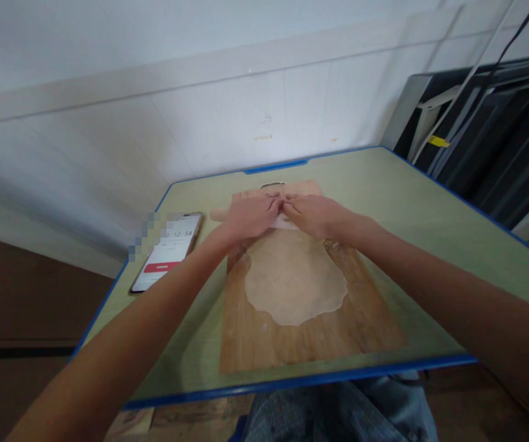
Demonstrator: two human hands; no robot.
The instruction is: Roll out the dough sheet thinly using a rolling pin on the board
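Observation:
A thin, pale sheet of dough [296, 279] with a wavy edge lies on a wooden cutting board [255, 350]. At the dough's far edge, my left hand [256, 215] and my right hand [313, 213] bear down on a rolling pin, their fingers meeting in the middle. The light wooden end of the rolling pin [219, 215] sticks out to the left of my left hand. Most of the pin is hidden under both hands, and its right end does not show.
A phone [172, 245] with a timer on its screen lies left of the board. The pale green table [430, 245] has a blue edge and stands against a white wall [227, 123]. Dark flat panels [499, 135] and hanging cables are at the right.

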